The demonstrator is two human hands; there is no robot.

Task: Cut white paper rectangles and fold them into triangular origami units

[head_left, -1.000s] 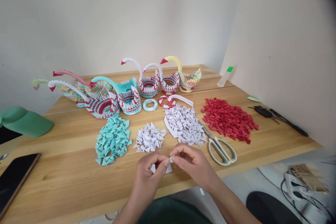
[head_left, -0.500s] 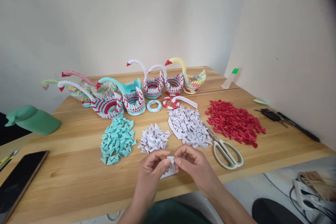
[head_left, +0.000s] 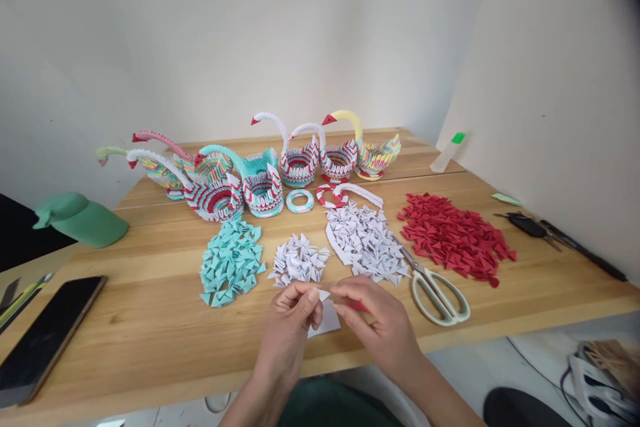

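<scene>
My left hand (head_left: 293,320) pinches a small folded white paper piece (head_left: 324,295) between thumb and fingertips. Close by on the right, my right hand (head_left: 377,317) has its thumb and forefinger slightly apart near that piece. A bit of something red (head_left: 358,305) shows inside its curled fingers; its kind is hidden. Beneath the hands a white paper sheet (head_left: 326,320) lies on the table. Just beyond them are a small pile of white folded triangles (head_left: 300,261), a larger white pile (head_left: 365,243) and a pair of scissors (head_left: 440,297).
Turquoise triangles (head_left: 233,263) lie left, red triangles (head_left: 455,233) right. Several folded-paper swans (head_left: 215,197) stand at the back, with two paper rings (head_left: 300,201) before them. A phone (head_left: 47,333) and green container (head_left: 83,219) are left; keys (head_left: 530,225) are right.
The white piece now shows as a small triangle in my left fingers. My right fingers have drawn slightly away from it, and red shows in that hand. The view has shifted slightly left.
</scene>
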